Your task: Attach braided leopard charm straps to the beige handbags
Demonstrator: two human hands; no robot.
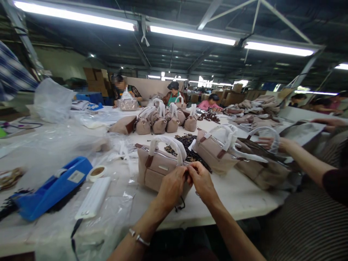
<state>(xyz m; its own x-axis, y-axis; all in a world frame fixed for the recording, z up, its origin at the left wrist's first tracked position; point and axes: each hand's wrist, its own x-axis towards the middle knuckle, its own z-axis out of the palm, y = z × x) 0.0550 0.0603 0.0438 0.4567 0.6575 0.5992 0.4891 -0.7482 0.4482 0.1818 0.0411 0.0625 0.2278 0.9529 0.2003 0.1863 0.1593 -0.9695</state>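
A beige handbag (149, 170) with brown trim and white-wrapped handles stands upright on the table in front of me. At its right end my left hand (173, 183) and my right hand (200, 178) meet, fingers pinched together near the handle base. What they pinch is small, dark and mostly covered by the fingers. A dark cord end (179, 206) hangs below my left hand against the bag. Behind the bag lies a pile of dark straps with gold-coloured hardware (191, 145). Another beige handbag (212, 148) with wrapped handles stands just to the right.
On the left are a blue tape dispenser (57, 188), a tape roll (97, 173), a white power strip (94, 197) and clear plastic bags (54, 101). Several finished-looking handbags (159, 121) stand farther back. A co-worker's arm (304, 156) reaches over a bag at right.
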